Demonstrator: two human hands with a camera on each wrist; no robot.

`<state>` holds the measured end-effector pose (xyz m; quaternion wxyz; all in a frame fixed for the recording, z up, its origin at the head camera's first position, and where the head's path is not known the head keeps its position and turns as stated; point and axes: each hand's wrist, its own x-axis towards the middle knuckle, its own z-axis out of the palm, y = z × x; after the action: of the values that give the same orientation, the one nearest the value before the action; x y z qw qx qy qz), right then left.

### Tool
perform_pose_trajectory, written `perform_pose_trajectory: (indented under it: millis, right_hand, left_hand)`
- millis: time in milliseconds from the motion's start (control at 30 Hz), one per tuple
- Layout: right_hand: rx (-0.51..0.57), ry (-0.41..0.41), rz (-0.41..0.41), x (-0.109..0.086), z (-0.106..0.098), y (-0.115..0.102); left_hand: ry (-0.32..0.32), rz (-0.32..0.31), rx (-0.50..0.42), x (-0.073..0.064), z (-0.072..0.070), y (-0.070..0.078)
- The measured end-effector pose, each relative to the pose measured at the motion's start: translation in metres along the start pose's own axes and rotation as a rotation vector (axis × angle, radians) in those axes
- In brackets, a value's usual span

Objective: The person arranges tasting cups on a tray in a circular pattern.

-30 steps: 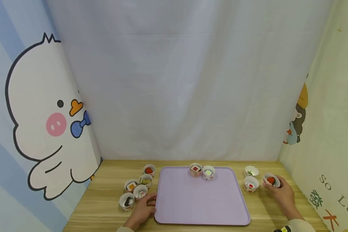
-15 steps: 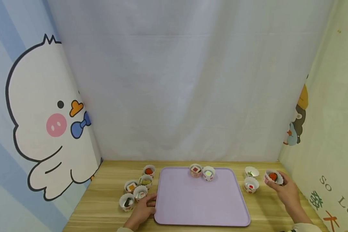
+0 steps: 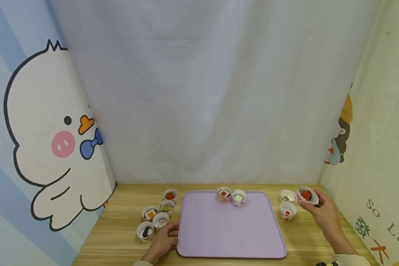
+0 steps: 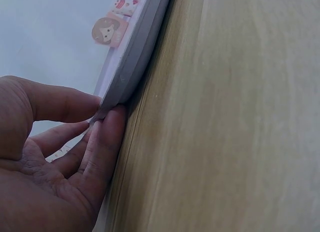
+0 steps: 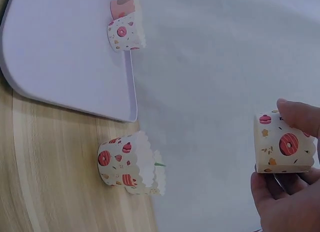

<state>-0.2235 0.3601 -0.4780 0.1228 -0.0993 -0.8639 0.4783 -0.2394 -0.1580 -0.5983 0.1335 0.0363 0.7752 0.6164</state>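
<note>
White patterned cup (image 5: 281, 151) sits between the right hand's (image 3: 326, 215) thumb and fingers.

1. A bench (image 3: 126, 203) with a yellowish wood grain.
2. Behind it, a grey-white curtain (image 3: 199, 111) hanging in soft folds.
3. At left, blue-striped cloth (image 3: 3, 192) printed with a white cartoon bird (image 3: 40, 111): pink cheek (image 3: 63, 144), orange beak (image 3: 86, 125), blue bow tie (image 3: 91, 145).
4. At right, pale green cloth (image 3: 375, 129) with lettering (image 3: 391, 228) cut off by the frame edge.
5. Beside the curtain, a partly visible cartoon figure (image 3: 343, 136).
</note>
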Motion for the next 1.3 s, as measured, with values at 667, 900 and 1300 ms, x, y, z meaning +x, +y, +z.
perform_pose_trajectory:
  millis: [667, 900, 1300]
  right_hand:
    - [0.071, -0.125, -0.037, -0.001, 0.052, -0.015]
    - [0.154, -0.145, -0.007, -0.001, 0.073, -0.017]
    - [0.215, -0.148, 0.022, 0.004, 0.123, -0.015]
  left_hand:
    - [0.004, -0.002, -0.025, 0.0, 0.0, 0.001]
    - [0.009, -0.009, -0.023, 0.0, 0.0, 0.0]
    - [0.01, -0.004, -0.013, 0.001, 0.001, -0.002]
